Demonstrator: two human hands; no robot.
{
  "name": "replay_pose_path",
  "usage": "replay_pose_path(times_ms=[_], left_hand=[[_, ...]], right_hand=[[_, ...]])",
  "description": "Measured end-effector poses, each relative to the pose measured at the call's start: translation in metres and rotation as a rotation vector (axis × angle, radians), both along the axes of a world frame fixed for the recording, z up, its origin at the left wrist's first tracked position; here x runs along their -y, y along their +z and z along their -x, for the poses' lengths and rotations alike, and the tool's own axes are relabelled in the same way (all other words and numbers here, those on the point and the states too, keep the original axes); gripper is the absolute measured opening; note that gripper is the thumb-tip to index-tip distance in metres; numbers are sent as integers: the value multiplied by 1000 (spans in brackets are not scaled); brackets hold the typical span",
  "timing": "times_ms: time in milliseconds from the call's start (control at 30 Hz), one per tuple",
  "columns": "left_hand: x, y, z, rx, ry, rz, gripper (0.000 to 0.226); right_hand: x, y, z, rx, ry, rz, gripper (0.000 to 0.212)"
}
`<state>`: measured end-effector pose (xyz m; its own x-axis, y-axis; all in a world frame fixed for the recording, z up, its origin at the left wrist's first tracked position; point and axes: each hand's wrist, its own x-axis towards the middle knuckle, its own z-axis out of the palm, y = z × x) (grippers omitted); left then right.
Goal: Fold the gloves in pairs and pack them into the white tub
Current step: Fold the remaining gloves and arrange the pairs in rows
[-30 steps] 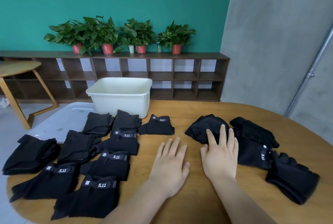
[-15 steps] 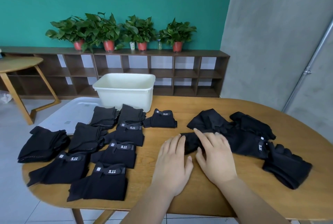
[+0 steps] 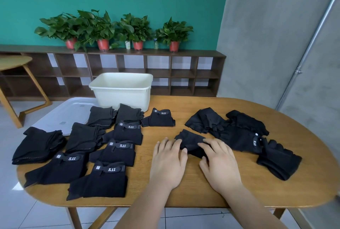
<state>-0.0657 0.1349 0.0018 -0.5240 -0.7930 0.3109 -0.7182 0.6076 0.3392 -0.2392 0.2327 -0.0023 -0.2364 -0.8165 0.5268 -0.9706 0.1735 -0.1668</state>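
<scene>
A glove [image 3: 191,143] has been dragged nearer from the right pile [image 3: 239,136]. The left hand [image 3: 168,162] and right hand [image 3: 219,164] press it with flat fingers. Folded pairs [image 3: 117,153] wait on the left, and the far white tub [image 3: 121,94] looks unpacked.

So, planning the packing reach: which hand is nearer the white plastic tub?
Left. The left hand lies in front of the white plastic tub, slightly rightward; the right hand rests on a black fabric glove farther right.

Bright even indoor light, soft faint shadows, sharp focus, wide-angle bending at edges
</scene>
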Motion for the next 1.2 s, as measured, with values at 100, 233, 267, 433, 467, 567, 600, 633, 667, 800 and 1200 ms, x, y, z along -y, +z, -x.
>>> replay_pose_path(times_ms=[100, 233, 267, 433, 467, 567, 600, 633, 667, 800, 1200], left_hand=[[2, 2, -1, -31, -5, -73, 74], [4, 2, -1, -12, 24, -100, 73], [5, 1, -1, -18, 30, -107, 66], [9, -4, -5, -125, 44, -159, 43], [10, -5, -6, -153, 44, -163, 43], [8, -5, -7, -225, 28, -129, 43], [6, -2, -7, -252, 19, -107, 42], [4, 0, -8, -275, 6, -78, 40], [1, 3, -9, -282, -20, -35, 38], [-11, 5, -9, -88, -207, 156, 44], [-7, -1, -4, -5, -136, 110, 54]], right_hand=[[3, -5, 2, 33, -1, 0, 29], [-3, 1, -3, -17, 132, 62, 24], [-4, 3, -4, -22, 172, 53, 24], [-6, 5, -6, 90, 246, -16, 28], [-7, 5, -6, 111, 254, -19, 30], [-8, 5, -6, 167, 283, -10, 33], [-7, 5, -6, 176, 286, 5, 32], [-7, 4, -6, 175, 278, 21, 31], [-6, 3, -6, 164, 251, 42, 30], [-1, -2, 2, 90, -88, 151, 30], [9, -13, 15, 95, -559, -94, 41]])
